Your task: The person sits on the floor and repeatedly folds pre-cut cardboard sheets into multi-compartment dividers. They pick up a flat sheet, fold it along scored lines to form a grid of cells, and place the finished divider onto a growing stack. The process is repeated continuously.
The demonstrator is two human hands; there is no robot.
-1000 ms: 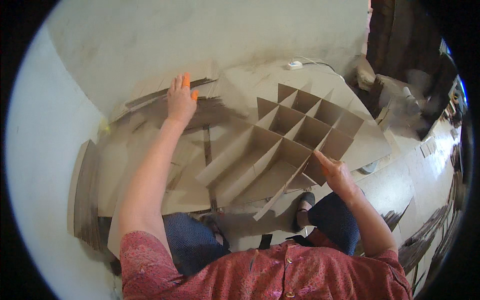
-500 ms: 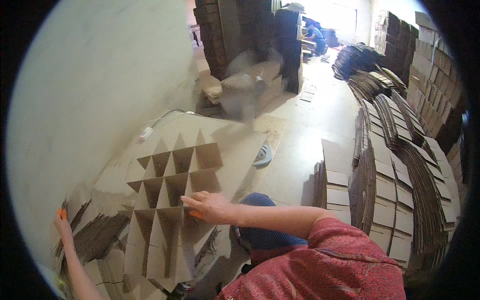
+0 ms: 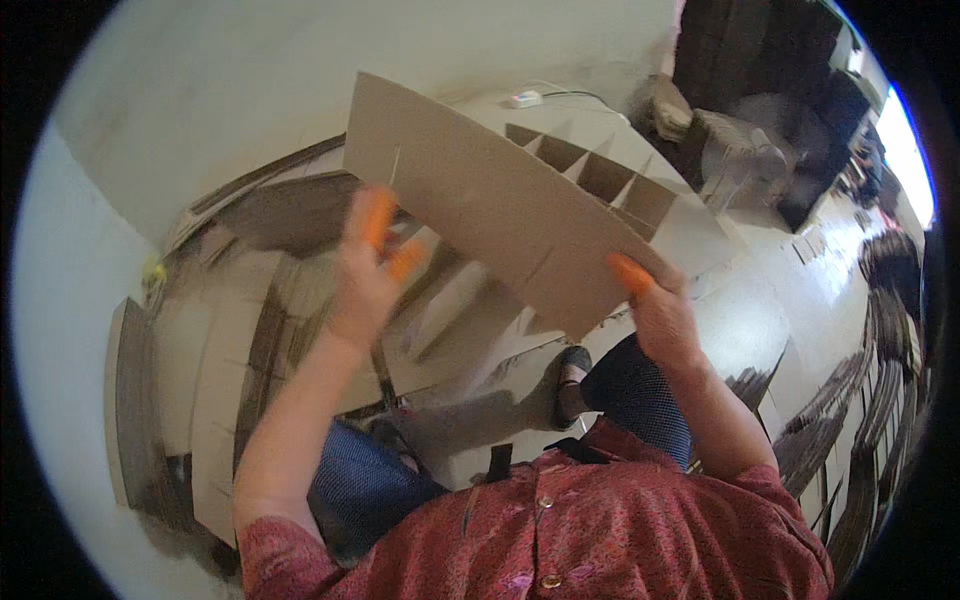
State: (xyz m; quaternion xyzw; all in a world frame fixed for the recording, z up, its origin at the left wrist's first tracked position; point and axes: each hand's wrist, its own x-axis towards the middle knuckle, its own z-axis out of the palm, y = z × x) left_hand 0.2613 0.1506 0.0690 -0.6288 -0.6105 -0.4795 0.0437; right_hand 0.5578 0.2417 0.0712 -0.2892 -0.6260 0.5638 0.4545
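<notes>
Up in front of the person, a slotted cardboard sheet (image 3: 500, 205) is held tilted above the floor (image 3: 740, 320). Both hands grip it: the left hand (image 3: 370, 270) is blurred, its orange-tipped fingers closed on the sheet's near edge, and the right hand (image 3: 655, 305) clamps the sheet's lower right corner with an orange-tipped thumb on top. Just behind the sheet's far edge peeks a cardboard divider grid (image 3: 600, 175). Left of the sheet, flat cardboard strips (image 3: 200, 340) lie in piles. Beyond the sheet's top edge sits a white power strip (image 3: 524, 99).
</notes>
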